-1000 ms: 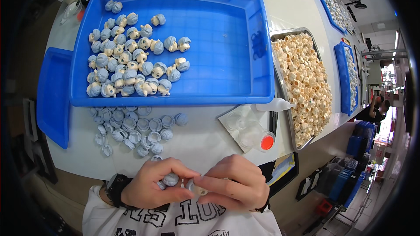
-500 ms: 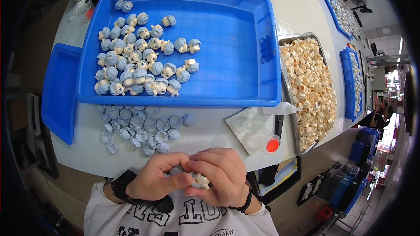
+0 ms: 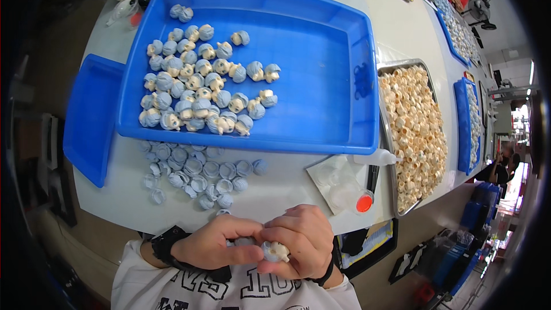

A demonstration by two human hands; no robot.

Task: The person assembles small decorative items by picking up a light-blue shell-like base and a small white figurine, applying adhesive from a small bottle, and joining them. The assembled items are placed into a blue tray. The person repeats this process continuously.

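Close to my body, just off the table's front edge, my two hands meet. My right hand [image 3: 307,240] is closed round a small doll head [image 3: 276,252] with pale blue hair and a cream face, which shows below the fingers. My left hand [image 3: 215,245] is closed against it, thumb on the blue side. A pale blue piece [image 3: 244,241], looking like a hair shell, shows partly between the left thumb and fingers. Loose hollow blue hair shells [image 3: 194,166] lie on the table beyond my hands. Behind them, a large blue bin [image 3: 247,142] holds assembled heads [image 3: 201,106] on its left side.
To the right, a metal tray [image 3: 385,138] is heaped with cream face pieces [image 3: 416,138]. A white squeeze bottle [image 3: 373,157], a red-capped container [image 3: 364,203] and a pale pad [image 3: 330,178] lie before it. A smaller blue bin [image 3: 94,120] stands left. Other people sit farther right.
The view has shifted, so the table and bins appear lower and farther right. Both hands keep hold, and the doll head has turned slightly between the fingers.
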